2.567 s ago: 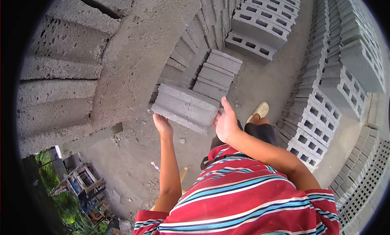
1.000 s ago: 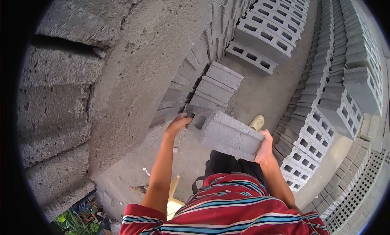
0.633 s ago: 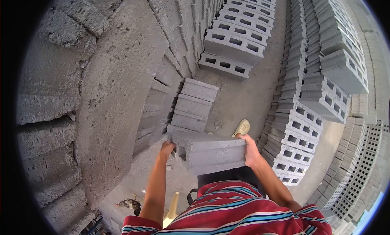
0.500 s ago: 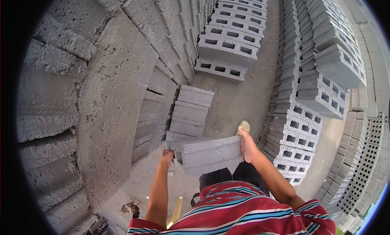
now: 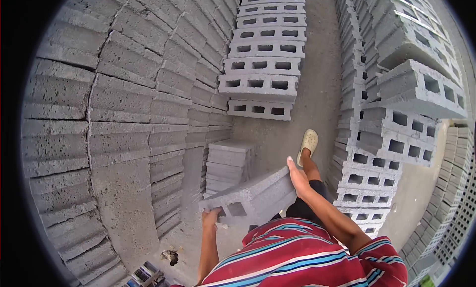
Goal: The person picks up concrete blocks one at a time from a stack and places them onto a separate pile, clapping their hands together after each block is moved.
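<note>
We are looking down on a grey, dusty floor (image 5: 320, 83) that runs as a narrow aisle between rows of concrete blocks. Along the left rises a tall wall of stacked blocks (image 5: 124, 101), pitted and rough, its courses meeting in dark seams. Up the middle, a long row of hollow blocks (image 5: 260, 66) shows its openings, three to a block. On the right of the aisle we see another high stack (image 5: 367, 197), a few of its upper blocks jutting out, and beyond it further rows (image 5: 441, 212) curve toward the edge of view.

In front of the striped shirt (image 5: 297, 257), we find the held block (image 5: 267, 197) slanted, its right end farther up the view. The left hand (image 5: 210, 218) grips its near left end, fingers at one of the hollows; the right hand (image 5: 299, 182) clasps the opposite end, thumb pointing up. Just past the block stands a low pile (image 5: 228, 160); we cannot tell whether the two touch. A pale clog (image 5: 308, 142) stands on the floor, and a small dark clump (image 5: 170, 257) lies at lower left.
</note>
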Action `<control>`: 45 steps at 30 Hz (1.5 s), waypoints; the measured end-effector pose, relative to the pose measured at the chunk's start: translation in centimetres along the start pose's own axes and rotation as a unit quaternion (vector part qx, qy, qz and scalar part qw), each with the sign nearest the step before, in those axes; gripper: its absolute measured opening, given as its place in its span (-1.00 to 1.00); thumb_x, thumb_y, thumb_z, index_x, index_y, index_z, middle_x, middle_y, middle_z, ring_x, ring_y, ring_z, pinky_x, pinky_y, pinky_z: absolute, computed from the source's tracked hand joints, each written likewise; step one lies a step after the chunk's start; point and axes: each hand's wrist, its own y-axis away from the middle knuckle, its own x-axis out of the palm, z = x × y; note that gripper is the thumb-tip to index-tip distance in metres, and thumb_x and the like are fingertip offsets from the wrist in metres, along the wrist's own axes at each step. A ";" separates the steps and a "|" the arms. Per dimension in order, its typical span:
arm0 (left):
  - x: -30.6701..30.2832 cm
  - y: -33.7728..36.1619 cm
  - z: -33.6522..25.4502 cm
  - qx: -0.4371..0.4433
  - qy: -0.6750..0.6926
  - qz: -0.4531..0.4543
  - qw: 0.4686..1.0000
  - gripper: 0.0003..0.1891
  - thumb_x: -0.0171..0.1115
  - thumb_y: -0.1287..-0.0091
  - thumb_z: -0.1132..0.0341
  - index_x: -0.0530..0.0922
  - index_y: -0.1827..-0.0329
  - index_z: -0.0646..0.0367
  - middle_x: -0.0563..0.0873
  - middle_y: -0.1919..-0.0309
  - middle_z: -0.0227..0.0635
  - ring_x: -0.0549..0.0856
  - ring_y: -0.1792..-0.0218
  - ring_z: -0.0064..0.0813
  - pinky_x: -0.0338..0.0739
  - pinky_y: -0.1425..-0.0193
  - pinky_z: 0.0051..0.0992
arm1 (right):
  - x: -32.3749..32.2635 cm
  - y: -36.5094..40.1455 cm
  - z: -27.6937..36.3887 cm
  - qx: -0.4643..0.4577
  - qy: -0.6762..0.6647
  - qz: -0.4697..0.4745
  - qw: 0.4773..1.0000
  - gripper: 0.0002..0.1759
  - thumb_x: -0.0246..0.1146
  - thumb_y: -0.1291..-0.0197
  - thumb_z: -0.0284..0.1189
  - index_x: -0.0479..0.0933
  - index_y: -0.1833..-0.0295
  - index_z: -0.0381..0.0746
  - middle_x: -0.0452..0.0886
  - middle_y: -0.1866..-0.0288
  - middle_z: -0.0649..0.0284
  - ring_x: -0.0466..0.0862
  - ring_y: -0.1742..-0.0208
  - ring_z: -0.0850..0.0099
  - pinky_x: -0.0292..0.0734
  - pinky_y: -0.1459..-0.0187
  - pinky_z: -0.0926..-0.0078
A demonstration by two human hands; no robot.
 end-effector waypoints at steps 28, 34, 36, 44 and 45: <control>29.6 -28.1 -17.5 0.241 -0.329 -0.101 0.907 -0.52 0.38 0.24 0.15 0.49 0.40 0.41 0.61 0.38 0.08 0.51 0.17 0.04 0.27 -0.08 -0.28 | -4.9 -37.3 6.2 0.058 -0.296 -0.186 0.935 -0.25 0.00 -0.11 0.07 0.41 0.02 -0.51 0.51 0.07 0.00 0.50 0.06 0.31 0.32 -0.02 0.45; 30.9 -29.5 -19.5 0.247 -0.286 -0.100 0.921 -0.58 0.37 0.24 0.27 0.51 0.38 0.44 0.64 0.41 0.03 0.64 0.34 -0.09 0.45 0.15 -0.33 | -3.2 -42.1 7.2 0.081 -0.235 -0.195 0.949 -0.14 -0.03 -0.11 0.13 0.35 -0.01 -0.61 0.46 -0.01 -0.08 0.45 -0.02 0.27 0.26 -0.08 0.43; 31.2 -30.0 -20.0 0.247 -0.293 -0.108 0.917 -0.59 0.36 0.23 0.28 0.51 0.37 0.44 0.64 0.42 0.02 0.64 0.34 -0.09 0.45 0.15 -0.34 | -2.7 -43.4 7.1 0.066 -0.265 -0.182 0.945 -0.12 -0.04 -0.11 0.15 0.34 -0.01 -0.61 0.45 -0.02 -0.09 0.44 -0.03 0.27 0.26 -0.08 0.42; 30.4 -33.6 -19.5 0.246 -0.300 -0.113 0.915 -0.57 0.38 0.24 0.24 0.51 0.39 0.42 0.63 0.37 0.05 0.61 0.26 -0.04 0.39 0.04 -0.30 | -1.2 -49.5 2.2 0.037 -0.191 -0.182 0.964 -0.15 -0.10 -0.10 0.20 0.37 -0.05 -0.46 0.40 -0.08 -0.09 0.32 -0.15 0.15 0.13 -0.17 0.31; 30.7 -33.7 -19.9 0.243 -0.302 -0.112 0.915 -0.56 0.38 0.24 0.23 0.51 0.38 0.42 0.63 0.37 0.06 0.60 0.25 -0.04 0.38 0.03 -0.30 | -0.9 -49.7 2.3 0.029 -0.169 -0.198 0.965 -0.15 -0.11 -0.09 0.22 0.37 -0.06 -0.42 0.39 -0.09 -0.08 0.29 -0.17 0.13 0.09 -0.19 0.28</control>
